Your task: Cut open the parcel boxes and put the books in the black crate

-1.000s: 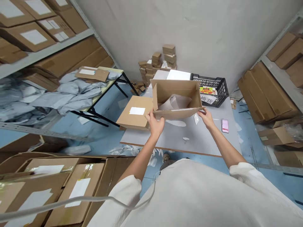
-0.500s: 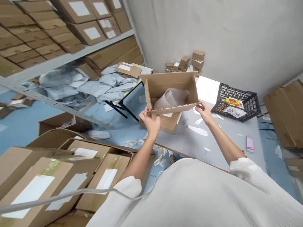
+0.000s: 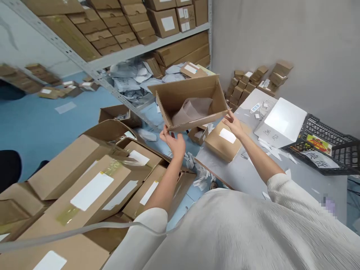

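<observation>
An open cardboard box (image 3: 182, 91) is held up in front of me, its mouth turned toward me. Inside lies a sheet of pale, translucent wrapping (image 3: 192, 110), loosely curled; whether it covers something I cannot tell. My left hand (image 3: 174, 144) grips the near left corner of the box from below. At the near right corner, the fingers of my right hand (image 3: 234, 123) pinch the edge. Beneath and to the right, a closed cardboard box (image 3: 222, 144) with a white label lies on the grey table (image 3: 242, 176).
Labelled cartons (image 3: 92, 191) crowd the left side. Behind stands a metal shelf (image 3: 123, 54) stacked with boxes. A black plastic crate (image 3: 344, 150) and a white laptop-like slab (image 3: 285, 118) sit on the table's right. Paper scraps (image 3: 202, 178) litter the floor. A grey cable (image 3: 84, 228) crosses the lower left.
My view has turned left, so the table and crate have shifted right in the picture. Both hands still hold the open box, which has swung left, away from above the table.
</observation>
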Action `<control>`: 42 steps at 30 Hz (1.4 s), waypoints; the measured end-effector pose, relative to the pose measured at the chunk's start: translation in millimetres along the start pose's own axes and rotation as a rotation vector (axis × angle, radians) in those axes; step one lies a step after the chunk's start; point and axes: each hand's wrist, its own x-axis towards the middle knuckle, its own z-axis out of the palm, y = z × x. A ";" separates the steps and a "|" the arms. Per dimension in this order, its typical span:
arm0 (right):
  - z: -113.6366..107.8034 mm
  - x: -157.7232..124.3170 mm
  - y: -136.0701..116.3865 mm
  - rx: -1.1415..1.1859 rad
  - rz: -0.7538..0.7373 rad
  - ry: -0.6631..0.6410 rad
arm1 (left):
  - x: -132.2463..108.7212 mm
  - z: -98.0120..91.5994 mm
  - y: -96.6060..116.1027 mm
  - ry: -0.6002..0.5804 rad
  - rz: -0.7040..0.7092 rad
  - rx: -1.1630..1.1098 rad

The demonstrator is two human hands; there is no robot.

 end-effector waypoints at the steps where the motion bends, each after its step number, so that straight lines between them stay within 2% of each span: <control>1: 6.8 5.9 6.7 0.002 0.022 -0.008 | 0.6 1.5 -4.7 -0.022 -0.032 0.016; 5: 14.7 2.0 37.6 -0.024 0.127 0.013 | -9.2 16.1 -18.8 -0.105 -0.031 0.064; 10: -13.3 -28.7 66.6 -0.114 0.228 0.095 | -25.0 43.4 -24.3 -0.264 0.023 0.059; 15: -43.8 -50.4 78.1 -0.147 0.269 0.169 | -40.9 71.1 -23.9 -0.424 0.032 0.035; 21: -59.0 -79.2 81.8 -0.164 0.314 0.243 | -58.6 91.1 -20.2 -0.600 0.128 0.082; 28: -62.5 -118.3 86.1 -0.145 0.429 0.291 | -66.3 111.9 -15.8 -0.859 0.219 0.339; 33: -61.8 -142.1 91.1 -0.124 0.513 0.318 | -67.6 133.1 -19.9 -0.976 0.262 0.418; 37: -55.1 -154.8 93.9 -0.155 0.616 0.305 | -68.2 150.1 -25.1 -1.021 0.271 0.480; 42: -39.9 -163.4 99.9 -0.147 0.650 0.316 | -66.6 160.7 -35.6 -0.964 0.182 0.595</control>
